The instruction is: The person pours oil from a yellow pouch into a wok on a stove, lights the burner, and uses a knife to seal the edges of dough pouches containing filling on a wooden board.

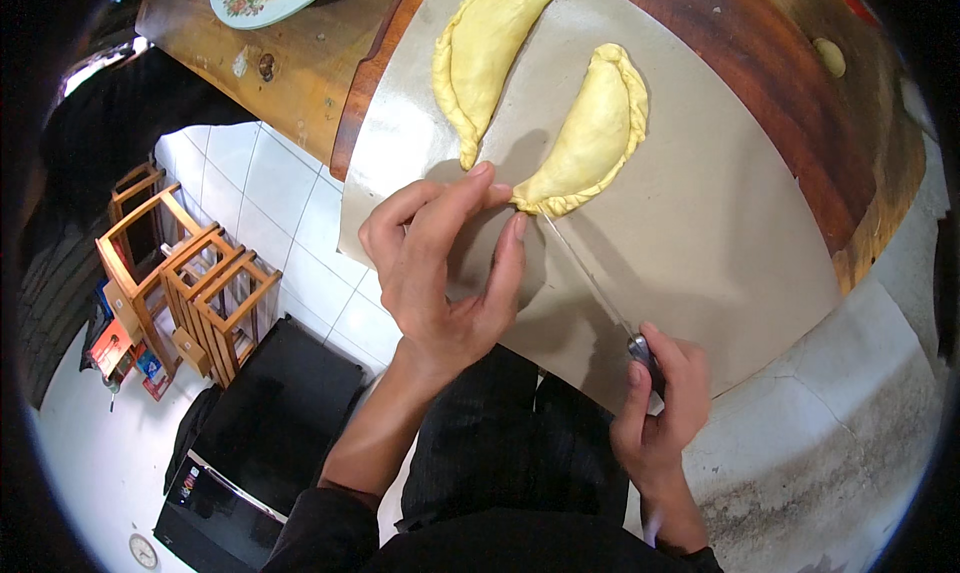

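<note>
A half-moon pastry of raw yellow dough, with a braided edge, lies on a beige sheet. My left hand has thumb and fingertips around its lower left tip. In my right hand is a thin knife, gripped by its dark handle. The blade points up and left, its end at the crimped edge close to my left thumb. Another filled half-moon pastry lies farther up and left, apart from the first; its bottom tip is just above my left fingertips.
The sheet covers part of a reddish-brown wooden board on a wooden table. A floral plate with orange shredded food stands upper left. A small dough piece sits at right. Wooden stools and a black refrigerator are lower left.
</note>
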Tool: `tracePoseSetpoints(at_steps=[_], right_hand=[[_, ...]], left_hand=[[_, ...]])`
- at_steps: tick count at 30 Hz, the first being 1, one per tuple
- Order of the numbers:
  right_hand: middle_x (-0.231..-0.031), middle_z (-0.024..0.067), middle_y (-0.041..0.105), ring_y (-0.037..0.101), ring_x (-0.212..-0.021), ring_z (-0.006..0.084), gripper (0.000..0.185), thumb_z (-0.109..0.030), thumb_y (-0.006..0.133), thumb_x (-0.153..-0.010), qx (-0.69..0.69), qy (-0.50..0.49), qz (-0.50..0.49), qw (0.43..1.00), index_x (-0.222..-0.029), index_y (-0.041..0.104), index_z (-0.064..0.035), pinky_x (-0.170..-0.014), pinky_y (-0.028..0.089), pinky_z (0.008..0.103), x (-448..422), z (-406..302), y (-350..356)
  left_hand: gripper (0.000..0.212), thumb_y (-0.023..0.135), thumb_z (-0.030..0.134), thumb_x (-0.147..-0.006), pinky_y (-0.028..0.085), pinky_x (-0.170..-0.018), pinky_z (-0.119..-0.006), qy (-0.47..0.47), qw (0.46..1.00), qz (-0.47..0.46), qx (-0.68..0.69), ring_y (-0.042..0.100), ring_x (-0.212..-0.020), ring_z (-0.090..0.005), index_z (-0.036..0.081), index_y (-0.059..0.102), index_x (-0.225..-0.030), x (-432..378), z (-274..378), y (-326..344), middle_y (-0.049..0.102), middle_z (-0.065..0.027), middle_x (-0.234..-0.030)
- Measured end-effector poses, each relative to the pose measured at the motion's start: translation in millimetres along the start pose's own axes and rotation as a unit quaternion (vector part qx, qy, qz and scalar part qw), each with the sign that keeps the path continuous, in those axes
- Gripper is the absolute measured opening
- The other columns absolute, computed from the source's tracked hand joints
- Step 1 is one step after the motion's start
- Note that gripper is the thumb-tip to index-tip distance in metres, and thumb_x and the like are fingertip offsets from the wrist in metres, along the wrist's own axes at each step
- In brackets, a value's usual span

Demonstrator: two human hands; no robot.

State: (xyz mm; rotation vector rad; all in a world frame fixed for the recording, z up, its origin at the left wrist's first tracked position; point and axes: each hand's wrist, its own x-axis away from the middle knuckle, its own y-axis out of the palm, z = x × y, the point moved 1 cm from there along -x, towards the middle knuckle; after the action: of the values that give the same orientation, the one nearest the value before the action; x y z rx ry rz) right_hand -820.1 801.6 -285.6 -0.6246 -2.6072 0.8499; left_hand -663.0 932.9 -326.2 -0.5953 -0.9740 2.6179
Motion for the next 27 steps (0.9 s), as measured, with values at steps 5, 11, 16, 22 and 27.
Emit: tracePoseSetpoints(at_steps=[5, 11, 16, 22, 27], right_hand=[[-0.082, 0.0175, 0.062, 0.06, -0.067, 0.0275, 0.025, -0.002, 0.061, -0.082, -0.007, 0.022, -0.001, 1.0, -0.106, 0.062, 0.0039, -0.058, 0.047, 0.0337, 2, -3, 1], [-0.081, 0.0164, 0.061, 0.059, -0.066, 0.0267, 0.025, -0.003, 0.061, -0.082, 0.008, 0.023, -0.022, 0.999, -0.107, 0.063, 0.0032, -0.059, 0.046, 0.0325, -2, -5, 6], [-0.081, 0.0155, 0.062, 0.059, -0.066, 0.0254, 0.026, -0.003, 0.063, -0.082, -0.007, 0.023, -0.006, 1.0, -0.108, 0.063, 0.0023, -0.058, 0.046, 0.0319, 1, -8, 8], [-0.082, 0.0154, 0.062, 0.06, -0.066, 0.0249, 0.027, -0.003, 0.065, -0.081, -0.004, 0.005, -0.013, 1.0, -0.108, 0.063, 0.0024, -0.057, 0.047, 0.0326, -3, -13, 11], [-0.083, 0.0153, 0.063, 0.06, -0.067, 0.0258, 0.026, -0.002, 0.064, -0.081, -0.009, 0.008, -0.023, 1.0, -0.107, 0.064, 0.0026, -0.06, 0.048, 0.0321, -7, -15, 12]], left_hand=[[0.05, 0.073, -0.002, -0.069, 0.033, -0.085, -0.03, 0.012, 1.0, -0.008, -0.024, 0.051, -0.09, -0.0183, 0.002, 0.059, -0.117, -1, -1, -1, 0.071, -0.0018, -0.087], [0.05, 0.073, -0.002, -0.069, 0.033, -0.085, -0.03, 0.0, 1.0, 0.01, -0.003, 0.052, -0.089, -0.0174, 0.003, 0.058, -0.117, 3, -6, -1, 0.072, -0.0012, -0.086], [0.05, 0.073, -0.003, -0.069, 0.033, -0.086, -0.03, -0.002, 1.0, 0.002, -0.005, 0.053, -0.089, -0.0173, 0.003, 0.058, -0.117, 1, -4, -3, 0.072, -0.001, -0.085], [0.051, 0.073, -0.004, -0.07, 0.034, -0.086, -0.03, -0.013, 1.0, 0.015, 0.015, 0.054, -0.089, -0.0179, 0.001, 0.056, -0.118, 3, -5, -3, 0.072, -0.0014, -0.084], [0.049, 0.071, -0.007, -0.072, 0.042, -0.084, -0.029, -0.032, 0.998, 0.029, 0.038, 0.055, -0.095, -0.0191, -0.001, 0.054, -0.118, 5, -4, -5, 0.069, -0.0091, -0.091]])
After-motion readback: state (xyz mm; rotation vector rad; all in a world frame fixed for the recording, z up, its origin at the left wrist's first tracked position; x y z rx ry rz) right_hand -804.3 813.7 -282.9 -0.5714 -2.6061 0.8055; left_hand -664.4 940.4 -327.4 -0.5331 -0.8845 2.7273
